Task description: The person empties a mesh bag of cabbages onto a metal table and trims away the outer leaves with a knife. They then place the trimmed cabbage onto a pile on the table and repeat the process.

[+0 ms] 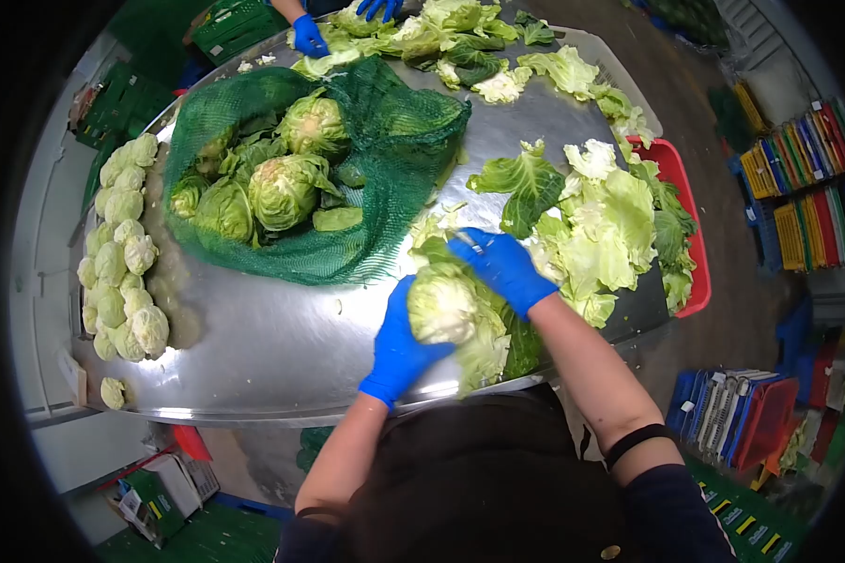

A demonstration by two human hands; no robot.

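My left hand (400, 345), in a blue glove, is wrapped round the side of a pale green cabbage (443, 308) near the front edge of the table. Its cut whitish face is turned up, and loose leaves hang from it. Just above the cabbage is my right hand (503, 269), also blue-gloved, with its fingers curled close to the outer leaves (432, 251). A small pale streak shows at these fingers; motion blur hides what it is. A green net sack (319, 267) of untrimmed cabbages (284, 191) lies open beyond my left hand.
Trimmed cabbages (110, 263) line the left edge of the metal table (253, 357). Stripped leaves (610, 230) heap on the right, spilling toward a red bin (695, 253). Another person's blue-gloved hands (310, 38) work among leaves at the far side.
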